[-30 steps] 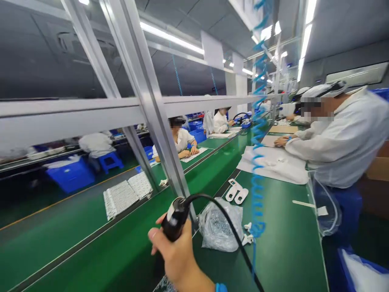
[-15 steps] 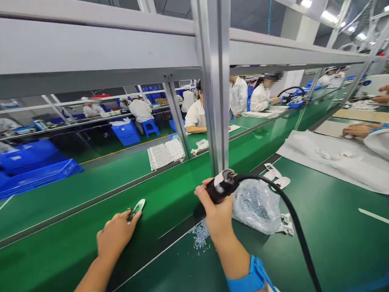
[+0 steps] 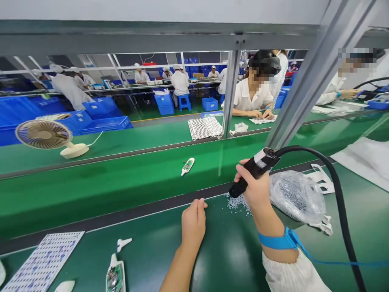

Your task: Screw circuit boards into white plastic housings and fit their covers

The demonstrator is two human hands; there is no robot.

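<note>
My right hand point(image 3: 258, 192) grips a black electric screwdriver point(image 3: 254, 170), tilted so its tip end is down by a pile of small silvery screws point(image 3: 235, 204). A thick black cable leaves its upper end. Left of the screws, my left hand point(image 3: 194, 221) is over the dark green bench, fingers curled together; nothing shows in them. Beyond it, a white casing with a green circuit board point(image 3: 187, 166) lies apart from both hands on the green belt. A second opened casing with a board point(image 3: 115, 278) lies on the bench at lower left, near a small white part point(image 3: 123, 243).
A clear bag of screws point(image 3: 296, 196) sits right of my right hand, beside white plastic parts point(image 3: 322, 178). A printed sheet point(image 3: 44, 259) lies at left. Metal posts point(image 3: 319, 77) rise behind the belt. A fan point(image 3: 47, 136) and a seated person point(image 3: 252, 95) are across.
The view has swung left. My left hand has let go of the casing, which now lies on the belt, and has come back over the bench. My right hand still grips the screwdriver.
</note>
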